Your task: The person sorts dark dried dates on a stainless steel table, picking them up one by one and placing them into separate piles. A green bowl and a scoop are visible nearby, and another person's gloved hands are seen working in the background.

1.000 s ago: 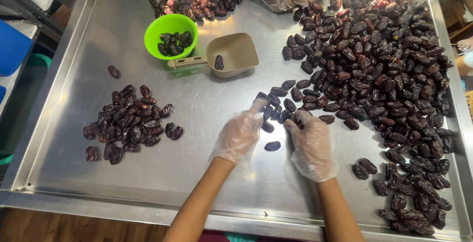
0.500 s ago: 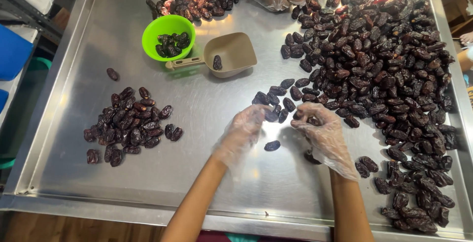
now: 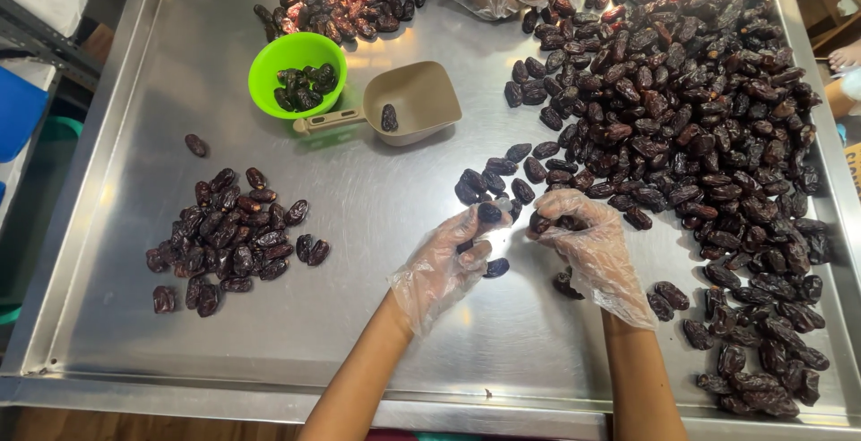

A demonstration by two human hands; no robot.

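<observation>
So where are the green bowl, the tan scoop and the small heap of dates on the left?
green bowl (image 3: pixel 269 64): head view, bare left rim.
tan scoop (image 3: pixel 421 91): head view, inside floor.
small heap of dates (image 3: pixel 235 236): head view, middle.

The brushed steel counter (image 3: pixel 377 315) is gleaming with glare; thin crinkled clear plastic gloves are covering both hands; the dates (image 3: pixel 682 118) at two o'clock are looking glossy and wrinkled, the green bowl (image 3: pixel 269 64) smooth plastic.
</observation>
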